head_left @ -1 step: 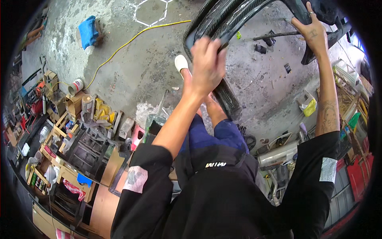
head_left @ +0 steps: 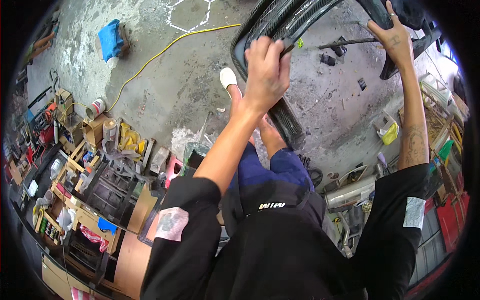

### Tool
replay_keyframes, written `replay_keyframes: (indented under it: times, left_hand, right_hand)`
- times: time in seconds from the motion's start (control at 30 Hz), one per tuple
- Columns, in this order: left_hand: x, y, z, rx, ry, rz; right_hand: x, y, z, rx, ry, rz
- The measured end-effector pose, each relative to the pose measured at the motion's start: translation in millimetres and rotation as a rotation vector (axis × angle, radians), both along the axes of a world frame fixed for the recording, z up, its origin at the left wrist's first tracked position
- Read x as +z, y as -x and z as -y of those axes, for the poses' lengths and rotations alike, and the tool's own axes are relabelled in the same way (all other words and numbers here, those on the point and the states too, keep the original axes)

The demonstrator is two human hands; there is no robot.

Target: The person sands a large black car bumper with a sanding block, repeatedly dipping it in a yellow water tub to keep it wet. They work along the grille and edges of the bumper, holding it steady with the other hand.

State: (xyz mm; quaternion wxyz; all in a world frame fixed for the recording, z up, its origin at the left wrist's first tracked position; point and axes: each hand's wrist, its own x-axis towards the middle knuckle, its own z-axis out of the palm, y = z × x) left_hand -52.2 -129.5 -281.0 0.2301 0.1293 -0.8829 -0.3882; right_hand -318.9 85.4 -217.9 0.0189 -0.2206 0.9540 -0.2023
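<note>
A large black carbon-fibre car body part (head_left: 310, 20) with long curved slats, resembling a bumper, fills the top of the view. My left hand (head_left: 266, 70) is closed, its fingers curled down against the slats near the part's left end. A small dark edge shows beside those fingers, but what they hold is hidden. Farther right, my right hand (head_left: 395, 42) grips the part's frame, the thumb on one side and a finger stretched along it. The lower strip (head_left: 287, 122) of the part slants down beside my leg.
On the floor lie a yellow cable (head_left: 145, 65), a blue-covered block (head_left: 111, 40) and small black pieces (head_left: 327, 60). A cluttered wooden rack (head_left: 75, 200) stands at left. Scrap and a metal cylinder (head_left: 350, 194) lie at right. A white shoe (head_left: 228, 78) is on my foot.
My left hand has shifted slightly up and to the right along the slats. My right hand keeps its grip, and the black part has hardly moved.
</note>
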Motion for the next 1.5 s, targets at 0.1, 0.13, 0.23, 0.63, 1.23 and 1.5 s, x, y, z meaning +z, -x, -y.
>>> replay_keyframes:
  times: [0.1,0.13,0.23,0.63,1.23,1.5]
  left_hand:
    - [-10.1,-22.8,-0.8,0.012,-0.054,-0.026]
    - [-12.6,-34.1,-2.2,-0.006,-0.077,-0.028]
    - [-4.7,-10.2,-7.0,-0.023,-0.058,-0.02]
    - [-2.9,-8.8,2.8,-0.019,-0.028,-0.021]
    - [-16.6,-31.4,0.6,-0.001,-0.08,-0.034]
    - [-13.0,-31.2,1.5,0.017,-0.1,-0.009]
  right_hand:
    - [15.2,-9.5,8.8,-0.044,-0.087,0.077]
    - [17.8,-4.7,4.5,-0.081,-0.073,0.152]
    - [-4.6,15.7,-21.1,-0.005,-0.045,0.05]
    - [-17.4,12.1,-13.6,0.004,-0.084,0.071]
    - [16.4,-5.3,5.2,-0.086,-0.036,0.149]
    - [6.5,0.5,3.6,-0.032,-0.103,0.055]
